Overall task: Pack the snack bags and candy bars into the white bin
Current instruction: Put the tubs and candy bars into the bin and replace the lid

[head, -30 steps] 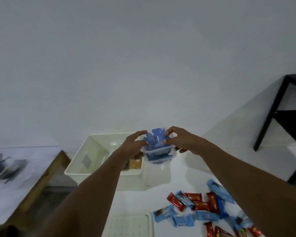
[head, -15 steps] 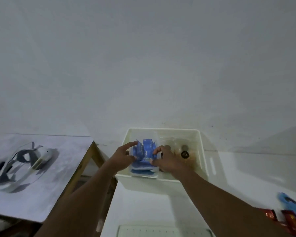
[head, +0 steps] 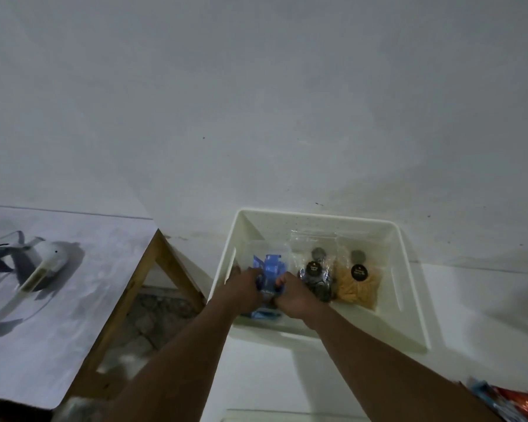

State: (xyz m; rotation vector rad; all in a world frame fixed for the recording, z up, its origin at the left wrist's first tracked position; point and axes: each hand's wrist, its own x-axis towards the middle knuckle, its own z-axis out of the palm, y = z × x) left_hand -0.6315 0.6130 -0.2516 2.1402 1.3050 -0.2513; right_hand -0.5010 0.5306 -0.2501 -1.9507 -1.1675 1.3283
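The white bin (head: 409, 303) stands on the white table against the wall. Inside its left end, my left hand (head: 243, 289) and my right hand (head: 293, 296) both grip a clear bag of blue candy bars (head: 270, 269), held low in the bin. To its right inside the bin lie a clear snack bag with dark pieces (head: 316, 277) and a snack bag with yellow sticks (head: 358, 284), each with a round black label. A few red and blue candy bars (head: 512, 402) show at the bottom right corner.
A second table with a wooden frame (head: 125, 303) stands to the left, a gap between it and the white table. A white headset (head: 28, 269) lies on it. A white perforated lid edge (head: 287, 415) shows at the bottom.
Both hands carried the bag of blue candy bars left from above the table and lowered it into the bin's left end. The view turned left, so the loose candy pile slid out of frame.
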